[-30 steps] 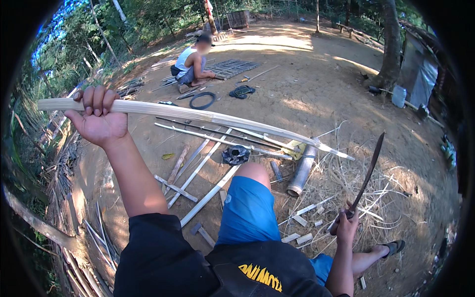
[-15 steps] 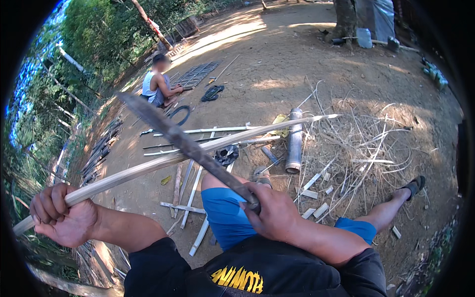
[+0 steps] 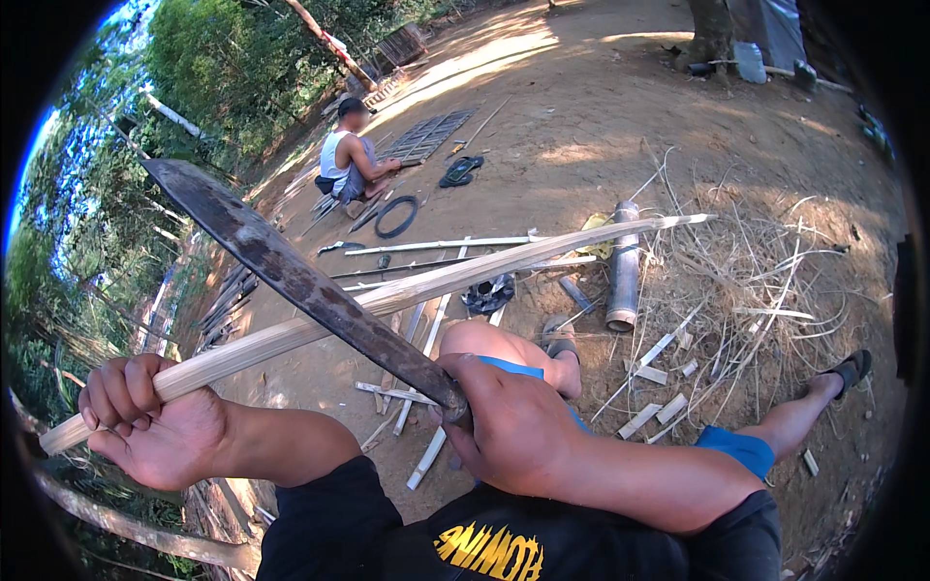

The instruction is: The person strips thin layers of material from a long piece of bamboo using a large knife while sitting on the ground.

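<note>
My left hand [image 3: 160, 421] is closed round the lower end of a long, pale bamboo strip [image 3: 426, 286]. The strip slants up to the right and tapers to a thin tip. In my right hand [image 3: 518, 421] is a machete [image 3: 281, 266], its handle hidden in the fist. Its broad, dark, stained blade points up and to the left, crossing over the strip near the strip's middle. Whether the blade touches the strip, I cannot tell.
A dark bamboo tube [image 3: 623, 276] lies beside a heap of thin shavings [image 3: 756, 281] on the right. Cut pieces [image 3: 639, 419] and long strips [image 3: 436, 247] are scattered on the dirt. Farther off, a person [image 3: 354, 155] sits by a slatted panel [image 3: 426, 136] and sandals [image 3: 460, 171].
The machete blade has swung left and its tip is slightly higher. Both hands keep their hold. The background has shifted to the right as the view turned.
</note>
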Tool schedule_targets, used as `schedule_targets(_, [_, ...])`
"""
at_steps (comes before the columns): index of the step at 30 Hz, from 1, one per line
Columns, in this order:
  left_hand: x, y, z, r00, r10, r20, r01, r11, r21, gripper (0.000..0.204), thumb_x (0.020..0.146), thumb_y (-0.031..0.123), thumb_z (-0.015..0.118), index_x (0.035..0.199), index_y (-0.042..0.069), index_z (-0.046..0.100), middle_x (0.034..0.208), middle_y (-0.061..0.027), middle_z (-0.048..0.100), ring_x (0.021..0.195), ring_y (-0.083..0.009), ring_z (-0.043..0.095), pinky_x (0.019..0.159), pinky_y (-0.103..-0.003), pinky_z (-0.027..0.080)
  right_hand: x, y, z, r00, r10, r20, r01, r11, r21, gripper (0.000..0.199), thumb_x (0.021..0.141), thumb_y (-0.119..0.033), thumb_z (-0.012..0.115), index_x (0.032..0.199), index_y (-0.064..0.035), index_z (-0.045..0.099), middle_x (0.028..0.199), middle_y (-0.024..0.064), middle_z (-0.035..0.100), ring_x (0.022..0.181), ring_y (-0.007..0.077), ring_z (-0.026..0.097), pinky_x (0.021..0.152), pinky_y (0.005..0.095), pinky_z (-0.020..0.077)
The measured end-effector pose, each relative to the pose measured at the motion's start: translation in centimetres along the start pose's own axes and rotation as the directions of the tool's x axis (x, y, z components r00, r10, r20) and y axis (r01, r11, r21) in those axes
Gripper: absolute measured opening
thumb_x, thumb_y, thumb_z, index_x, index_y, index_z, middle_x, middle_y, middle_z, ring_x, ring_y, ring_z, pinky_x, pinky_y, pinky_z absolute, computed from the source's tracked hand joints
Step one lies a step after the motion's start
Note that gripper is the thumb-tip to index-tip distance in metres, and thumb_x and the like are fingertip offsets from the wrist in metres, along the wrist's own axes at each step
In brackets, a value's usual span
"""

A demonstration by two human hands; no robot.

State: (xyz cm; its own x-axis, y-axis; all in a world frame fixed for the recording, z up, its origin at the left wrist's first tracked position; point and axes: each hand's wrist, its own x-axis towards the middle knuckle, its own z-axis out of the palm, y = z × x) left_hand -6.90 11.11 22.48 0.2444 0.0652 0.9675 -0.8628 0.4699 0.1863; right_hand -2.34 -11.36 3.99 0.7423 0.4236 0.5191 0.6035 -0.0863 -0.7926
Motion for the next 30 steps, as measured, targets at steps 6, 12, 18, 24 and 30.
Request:
schedule_targets(6, [-0.2, 0.4, -0.5, 0.997, 0.031, -0.074, -0.026, 0.998, 0.065, 0.033, 0.099, 0.035, 0.049, 0.085, 0.006, 0.045, 0.07, 0.002, 0.034, 0.058, -0.0106, 0.029, 0.052, -0.026, 0.026, 0.1, 1.2, -0.4, 0.996, 0.082, -0.019, -0.083, 0.993, -0.079, 0.034, 0.086, -0.017, 0.068, 0.114, -0.0073, 0.051, 0.089, 0.0129, 0.068, 0.085, 0.0359, 0.067, 0.07, 0.0474, 0.0434])
schedule_targets(12, [-0.5, 0.6, -0.9, 1.0, -0.027, -0.014, 0.027, 1.0, 0.014, 0.036, 0.1, 0.039, 0.048, 0.085, 0.006, 0.045, 0.071, 0.0016, 0.034, 0.059, -0.0113, 0.03, 0.053, -0.027, 0.026, -0.2, 2.2, -0.8, 0.988, 0.148, -0.048, -0.153, 0.979, -0.138, 0.034, 0.087, -0.017, 0.068, 0.113, -0.0052, 0.05, 0.085, 0.0167, 0.066, 0.08, 0.0397, 0.065, 0.069, 0.0499, 0.0452])
schedule_targets(18, [-0.7, 0.4, -1.7, 0.996, -0.013, -0.085, 0.017, 0.998, 0.054, 0.038, 0.101, 0.04, 0.047, 0.085, 0.006, 0.045, 0.07, 0.0014, 0.034, 0.06, -0.0115, 0.03, 0.053, -0.027, 0.027, -2.1, 6.5, -2.7, 0.906, 0.409, -0.111, -0.424, 0.881, -0.211, 0.032, 0.088, -0.02, 0.064, 0.111, -0.0021, 0.05, 0.085, 0.0223, 0.067, 0.081, 0.042, 0.066, 0.073, 0.0526, 0.0494])
schedule_targets(24, [-0.5, 0.7, -1.6, 0.999, -0.01, -0.044, 0.011, 1.0, 0.027, 0.038, 0.101, 0.04, 0.046, 0.082, 0.006, 0.043, 0.069, 0.0013, 0.033, 0.059, -0.0105, 0.03, 0.053, -0.026, 0.027, 0.1, 2.5, -2.3, 0.975, 0.221, -0.024, -0.22, 0.945, -0.242, 0.028, 0.088, -0.018, 0.062, 0.108, -0.0018, 0.05, 0.084, 0.0208, 0.067, 0.077, 0.0405, 0.067, 0.068, 0.053, 0.0497])
schedule_targets(30, [-0.5, 0.3, -1.7, 0.999, 0.012, -0.053, -0.009, 0.998, 0.057, 0.037, 0.101, 0.036, 0.045, 0.077, 0.007, 0.042, 0.067, 0.0018, 0.03, 0.057, -0.0101, 0.027, 0.052, -0.027, 0.025, -0.7, 6.0, -2.9, 0.93, 0.35, -0.11, -0.366, 0.904, -0.22, 0.024, 0.088, -0.016, 0.06, 0.103, 0.0001, 0.05, 0.083, 0.0215, 0.068, 0.08, 0.0426, 0.067, 0.071, 0.0531, 0.0506])
